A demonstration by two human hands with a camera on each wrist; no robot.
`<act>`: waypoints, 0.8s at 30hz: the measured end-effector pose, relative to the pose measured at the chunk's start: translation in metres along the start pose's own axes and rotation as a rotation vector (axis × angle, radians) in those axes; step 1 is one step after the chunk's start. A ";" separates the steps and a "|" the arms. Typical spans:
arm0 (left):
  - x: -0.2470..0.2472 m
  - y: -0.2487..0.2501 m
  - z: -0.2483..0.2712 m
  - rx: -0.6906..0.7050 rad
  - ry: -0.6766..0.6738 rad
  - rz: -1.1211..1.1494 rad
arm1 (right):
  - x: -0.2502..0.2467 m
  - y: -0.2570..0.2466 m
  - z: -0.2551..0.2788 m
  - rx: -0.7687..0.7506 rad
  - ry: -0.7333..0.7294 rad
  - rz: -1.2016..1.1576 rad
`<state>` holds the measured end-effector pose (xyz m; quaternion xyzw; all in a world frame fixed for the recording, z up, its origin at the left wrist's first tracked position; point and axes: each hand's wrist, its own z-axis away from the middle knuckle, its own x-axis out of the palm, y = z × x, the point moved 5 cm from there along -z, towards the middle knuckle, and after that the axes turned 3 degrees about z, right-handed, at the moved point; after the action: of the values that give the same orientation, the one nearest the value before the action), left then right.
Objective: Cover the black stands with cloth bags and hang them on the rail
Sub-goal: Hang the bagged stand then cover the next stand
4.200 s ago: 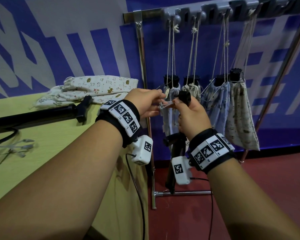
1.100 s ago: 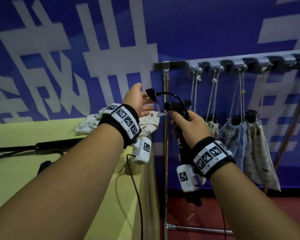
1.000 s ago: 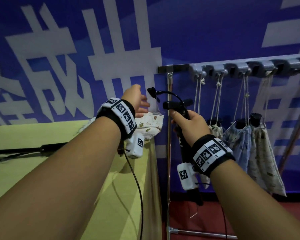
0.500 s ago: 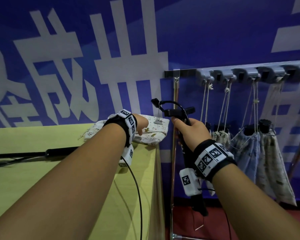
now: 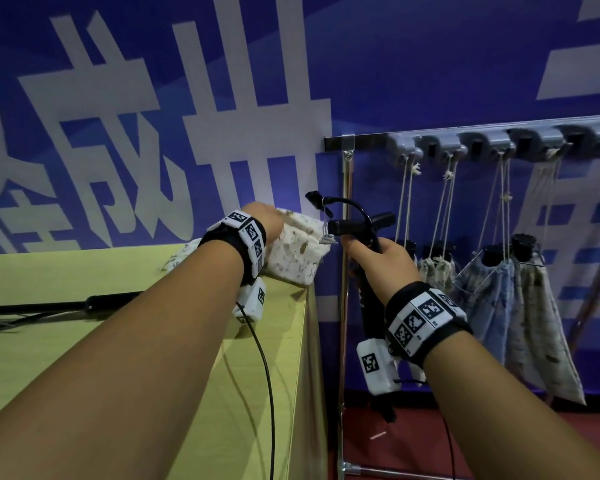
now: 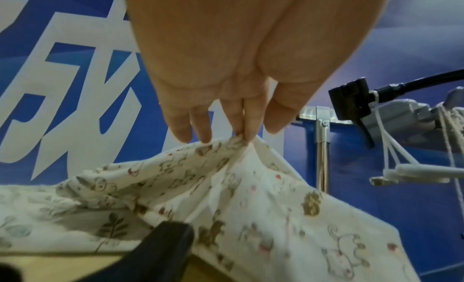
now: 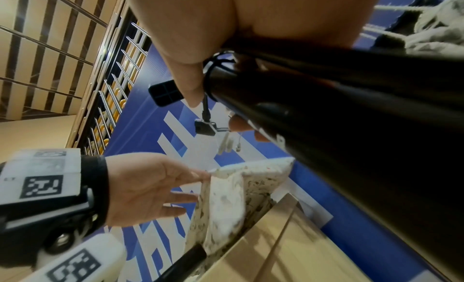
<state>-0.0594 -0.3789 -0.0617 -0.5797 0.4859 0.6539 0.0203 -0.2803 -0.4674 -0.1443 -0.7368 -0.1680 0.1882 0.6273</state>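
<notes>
One black stand [image 5: 369, 299] is upright just off the bench [image 5: 84, 341] edge, w/ the right hand [image 5: 383, 263] wrapped round its shaft below the crossbar; no bag on it. Cloth bag [image 5: 298, 251], printed, lies at the bench's far corner, top fold pinched up by the left hand [image 5: 262, 220] fingertips [image 6: 247, 135], other fingers straight. Four bagged stands [image 5: 513, 296] hang by cords from grey hooks on the rail [image 5: 499, 142], to the right. A 2nd black pole [image 5: 59, 306] lies across the bench. Rail's upright post [image 5: 345, 271] stands between bench & held stand.
</notes>
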 end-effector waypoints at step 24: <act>-0.014 0.108 0.106 -0.073 -0.143 1.303 | -0.035 -0.079 0.076 -0.097 -0.089 -0.218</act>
<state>-0.1970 -0.3584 0.0001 -0.1220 0.7124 0.5853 -0.3675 -0.3484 -0.4066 -0.0747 -0.7348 -0.2835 0.1429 0.5994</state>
